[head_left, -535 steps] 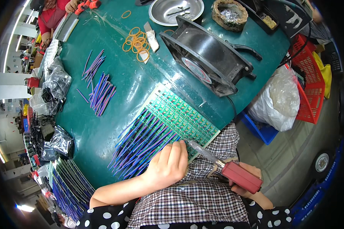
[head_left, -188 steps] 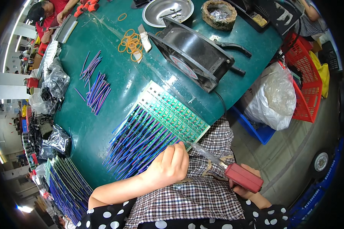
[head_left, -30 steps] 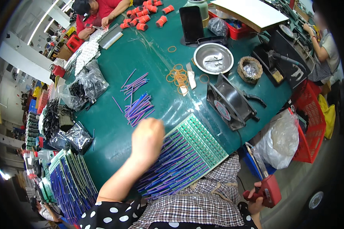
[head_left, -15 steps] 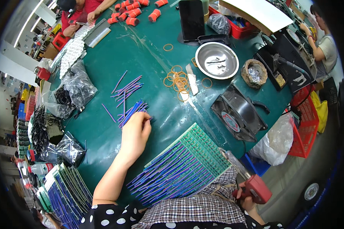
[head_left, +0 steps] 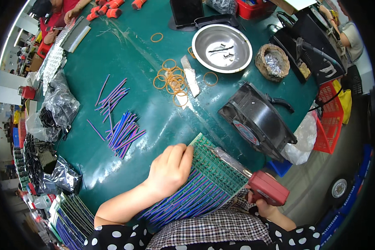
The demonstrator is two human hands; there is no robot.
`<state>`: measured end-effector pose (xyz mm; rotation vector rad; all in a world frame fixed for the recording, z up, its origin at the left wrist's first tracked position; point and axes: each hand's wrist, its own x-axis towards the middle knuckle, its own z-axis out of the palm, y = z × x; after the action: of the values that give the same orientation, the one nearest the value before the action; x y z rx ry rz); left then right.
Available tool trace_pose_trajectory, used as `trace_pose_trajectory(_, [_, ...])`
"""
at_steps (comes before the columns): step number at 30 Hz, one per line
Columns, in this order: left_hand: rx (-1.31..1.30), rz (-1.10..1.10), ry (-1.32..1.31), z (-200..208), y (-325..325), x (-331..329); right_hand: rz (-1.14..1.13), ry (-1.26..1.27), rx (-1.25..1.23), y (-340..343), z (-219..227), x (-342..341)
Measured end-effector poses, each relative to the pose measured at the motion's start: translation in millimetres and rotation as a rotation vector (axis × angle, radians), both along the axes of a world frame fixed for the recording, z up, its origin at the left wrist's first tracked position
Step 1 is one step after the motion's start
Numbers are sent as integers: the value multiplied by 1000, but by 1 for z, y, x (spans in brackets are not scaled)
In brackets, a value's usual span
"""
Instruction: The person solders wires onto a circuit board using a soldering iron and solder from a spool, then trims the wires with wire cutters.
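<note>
Circuit board (head_left: 214, 170) by the surface's (head_left: 152, 116) near edge; right of it, right hand (head_left: 266, 209), fingers closed round red soldering gun (head_left: 271, 188); at the board's upper-left edge, left hand (head_left: 171, 170), fingers curled, hold unclear; beyond it, room between loose wires (head_left: 124, 131) and fan (head_left: 260, 118)

Green circuit board (head_left: 218, 167), askew, near side, blue-purple wires (head_left: 188, 196) in rows over its near-left half. Red soldering gun (head_left: 269, 188), at board's right, pointing far-left. Loose wires (head_left: 123, 130), blue-purple, messy pile, far-left of board.
</note>
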<state>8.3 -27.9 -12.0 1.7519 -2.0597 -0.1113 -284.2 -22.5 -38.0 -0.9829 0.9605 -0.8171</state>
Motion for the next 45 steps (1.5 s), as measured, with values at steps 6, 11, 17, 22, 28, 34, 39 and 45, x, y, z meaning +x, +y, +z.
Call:
trace_pose_trajectory(6, [-150,-56,-224,-14,2,-3,206,398,-318,-6,-10,-3])
trace_pose_trajectory(11, [-133,-62,-243,-14,1,-3,256,415,-318,-16,-5,9])
trace_pose_trajectory(17, [-129,-84,-266,-13,2,-4,202,267,-279,-17,-7,8])
trace_pose_trajectory(22, [-134,-97,-280,-13,1,-4,394,373,-573,-28,-11,4])
trace_pose_trajectory(28, [-110,-110,-310,-11,0,-4,368,489,-841,-33,-2,6])
trace_pose_trajectory(34, [-131,-162,-401,-7,-3,-2,294,367,-656,-21,-12,-3])
trace_pose_trajectory(39, [-147,-170,-403,-9,-3,-2,328,403,-652,-23,-10,2])
trace_pose_trajectory(45, [-149,-172,-393,-9,-3,-1,395,507,-858,-34,0,7])
